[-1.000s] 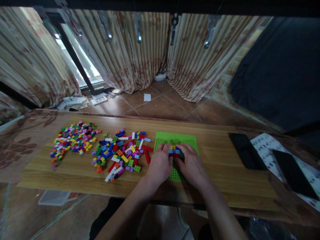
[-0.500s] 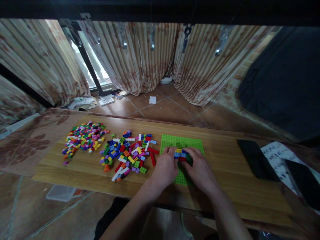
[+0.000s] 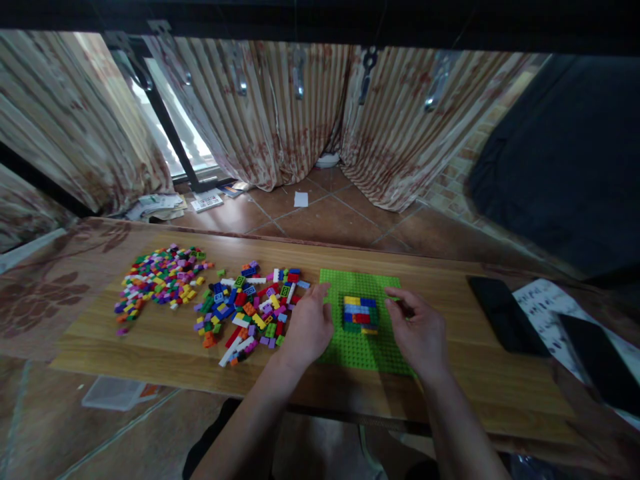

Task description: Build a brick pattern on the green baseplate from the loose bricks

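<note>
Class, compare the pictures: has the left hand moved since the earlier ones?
Yes: the left hand has moved left, away from the brick block, towards the green baseplate's left edge.

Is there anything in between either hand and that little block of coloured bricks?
Nothing visible. The left hand and right hand are apart from the brick block, on either side; only green baseplate shows between. The nearer loose brick pile lies left of the left hand, outside those gaps.
</note>
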{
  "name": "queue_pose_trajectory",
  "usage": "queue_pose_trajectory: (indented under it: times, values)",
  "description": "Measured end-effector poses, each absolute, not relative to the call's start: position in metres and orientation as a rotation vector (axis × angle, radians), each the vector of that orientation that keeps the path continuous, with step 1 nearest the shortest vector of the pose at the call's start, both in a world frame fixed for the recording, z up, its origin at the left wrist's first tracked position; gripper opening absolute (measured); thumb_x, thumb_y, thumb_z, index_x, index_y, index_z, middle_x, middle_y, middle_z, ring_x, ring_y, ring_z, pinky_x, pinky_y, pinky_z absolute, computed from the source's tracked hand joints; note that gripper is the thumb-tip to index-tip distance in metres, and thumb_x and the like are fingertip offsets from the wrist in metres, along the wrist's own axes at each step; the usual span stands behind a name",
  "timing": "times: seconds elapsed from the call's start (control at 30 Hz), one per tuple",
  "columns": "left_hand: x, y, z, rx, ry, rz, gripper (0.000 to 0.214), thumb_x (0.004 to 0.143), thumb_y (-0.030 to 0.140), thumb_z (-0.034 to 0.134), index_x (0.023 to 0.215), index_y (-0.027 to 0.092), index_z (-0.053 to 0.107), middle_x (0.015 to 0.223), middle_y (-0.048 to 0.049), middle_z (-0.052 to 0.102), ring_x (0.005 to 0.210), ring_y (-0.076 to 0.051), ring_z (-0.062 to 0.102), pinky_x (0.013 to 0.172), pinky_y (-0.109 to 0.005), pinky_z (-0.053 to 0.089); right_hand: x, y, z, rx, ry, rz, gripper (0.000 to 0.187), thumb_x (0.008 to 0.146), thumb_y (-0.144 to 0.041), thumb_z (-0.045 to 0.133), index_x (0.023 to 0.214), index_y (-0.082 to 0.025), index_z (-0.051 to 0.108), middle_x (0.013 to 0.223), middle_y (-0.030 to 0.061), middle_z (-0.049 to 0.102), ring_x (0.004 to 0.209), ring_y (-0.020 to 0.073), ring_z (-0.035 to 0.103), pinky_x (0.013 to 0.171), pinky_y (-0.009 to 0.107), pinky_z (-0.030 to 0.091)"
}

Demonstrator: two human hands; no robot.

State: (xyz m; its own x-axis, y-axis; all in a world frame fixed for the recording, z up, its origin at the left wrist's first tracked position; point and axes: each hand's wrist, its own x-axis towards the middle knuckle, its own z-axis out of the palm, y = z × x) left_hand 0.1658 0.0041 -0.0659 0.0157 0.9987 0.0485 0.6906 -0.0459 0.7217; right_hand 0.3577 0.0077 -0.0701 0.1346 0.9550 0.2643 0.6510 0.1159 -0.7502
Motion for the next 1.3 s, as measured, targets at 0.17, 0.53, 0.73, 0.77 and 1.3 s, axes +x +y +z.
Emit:
queue_pose_trajectory:
  times: [0.17,0.53,0.73,0.77,1.3]
  values:
    - [0.171,0.002,-0.067,1.763,1.689,0.72,0.042,0.084,0.006,0.046,0.125,0.011,0.054,0.11,-0.0127,0.068,0.099,-0.021,0.066,0.093,-0.035,0.051,0.354,0.006,-0.071,-1.589,-1.574,0.49,0.027,0.083,-0.037,0.055,0.094,-0.018,0.071,0.089,0.0086,0.072,0.075,0.0204,0.065,0.072,0.035,0.051]
    - [0.179,-0.002,-0.07,1.808,1.683,0.643,0.039,0.085,0.01,0.047,0.123,0.014,0.056,0.106,-0.0109,0.07,0.094,-0.021,0.068,0.088,-0.033,0.052,0.341,0.004,-0.083,-1.652,-1.817,0.578,0.022,0.079,-0.029,0.054,0.091,-0.022,0.071,0.079,0.0037,0.068,0.07,0.019,0.062,0.069,0.034,0.049]
    - [0.179,-0.003,-0.069,1.802,1.681,0.64,0.039,0.085,0.012,0.047,0.123,0.011,0.056,0.106,-0.0131,0.07,0.094,-0.023,0.068,0.088,-0.036,0.053,0.342,0.006,-0.085,-1.686,-1.83,0.61,0.024,0.079,-0.028,0.054,0.095,-0.021,0.07,0.079,0.0032,0.069,0.068,0.0187,0.062,0.068,0.034,0.049]
    - [0.178,-0.003,-0.068,1.802,1.684,0.641,0.039,0.085,0.012,0.047,0.124,0.011,0.056,0.105,-0.0131,0.07,0.094,-0.023,0.068,0.089,-0.036,0.053,0.342,0.006,-0.085,-1.689,-1.841,0.601,0.024,0.079,-0.029,0.054,0.095,-0.022,0.07,0.08,0.0033,0.069,0.068,0.0189,0.062,0.068,0.035,0.049]
    - [0.177,-0.008,-0.062,1.746,1.52,1.054,0.029,0.089,0.019,0.046,0.109,0.02,0.066,0.102,-0.0048,0.073,0.084,-0.017,0.068,0.079,-0.028,0.055,0.326,-0.005,-0.079,-1.501,-1.81,0.566,0.027,0.085,-0.041,0.055,0.093,-0.021,0.07,0.089,0.0062,0.071,0.076,0.0203,0.064,0.07,0.033,0.049]
